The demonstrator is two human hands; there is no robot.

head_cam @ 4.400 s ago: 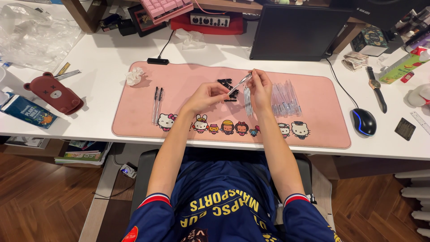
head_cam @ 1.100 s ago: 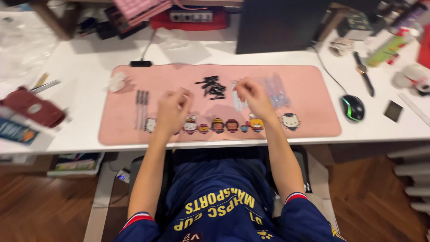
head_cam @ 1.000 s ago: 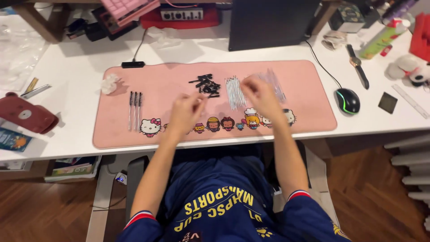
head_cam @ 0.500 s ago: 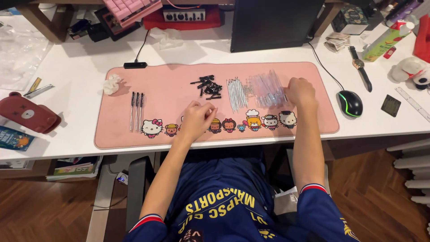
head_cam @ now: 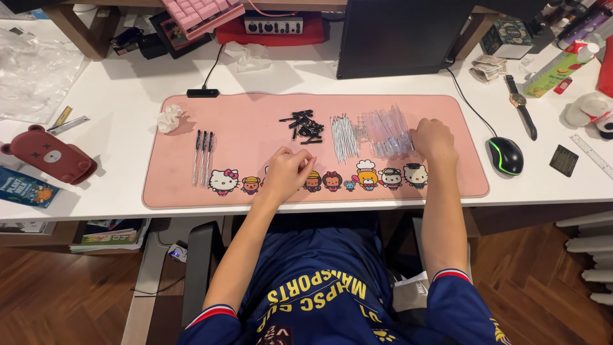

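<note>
The right hand [head_cam: 434, 139] rested on the pink desk mat [head_cam: 242, 121], its fingers curled down onto the near edge of a heap of clear plastic pen barrels [head_cam: 385, 131]; whether it had already pinched one barrel or only touched the pile could not be told from this height. The left hand [head_cam: 288, 171] lay loosely closed near the mat's front edge, fingertips drawn together as if around something very small, though nothing could be made out in it.

Between the hands, on the mat, lay a bundle of thin refills [head_cam: 345, 135] and, just beside it, a scatter of small black caps [head_cam: 302, 124]. Three assembled pens [head_cam: 203, 157] lay side by side well apart to the left, near a crumpled tissue [head_cam: 169, 117]. A computer mouse [head_cam: 506, 155] sat on the white table [head_cam: 128, 96] off the mat's right end.

The barrels looked light, stiff and smooth, so likely to slide and roll against each other; one would probably be best taken singly at mid-length between thumb and forefinger. The refills seemed slender and bendable, better lifted near one end, with a gentle grip. The caps were tiny and apt to skitter, calling for a fingertip pinch.
</note>
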